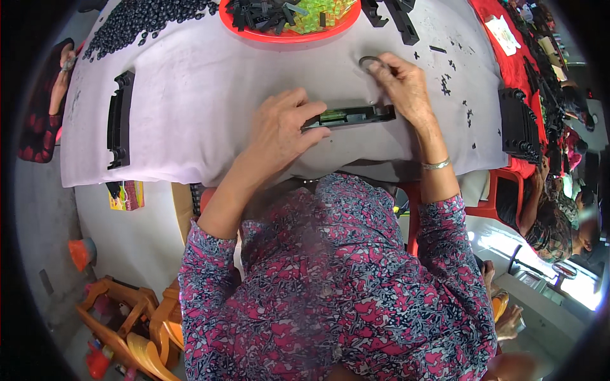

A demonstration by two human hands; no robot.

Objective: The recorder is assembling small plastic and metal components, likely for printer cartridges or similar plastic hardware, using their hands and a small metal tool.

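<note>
Fingers [314, 109] of my L hand [278, 133] are clamped round the L end of a long black housing [353, 118], index on its far side & thumb on the near side, so it's pinched b/w the two. Housing lies open side up on the pale cloth [190, 108] right in front of me, roughly crosswise, w/ a green insert [332, 116] showing inside, nr my fingertips. R hand [404, 86] is up past the other end, thumb & index pressed together on a dark ring [368, 58], which is apart from the housing; other R fingers are partly hidden, can't tell exactly how they sit. Silvery bracelet [436, 165] on R wrist. Beyond both hands: red tray [289, 38] w/ black pcs [260, 14] on its L & yellow-green pcs [318, 14] on its R. Far L corner has a heap of small black round pcs [149, 25]. One black bar [121, 120] lies lengthwise well off to my L; a group of black bars [520, 124] is at the R edge. Tiny black bits [445, 86] are scattered b/w that group & my R hand.
</note>
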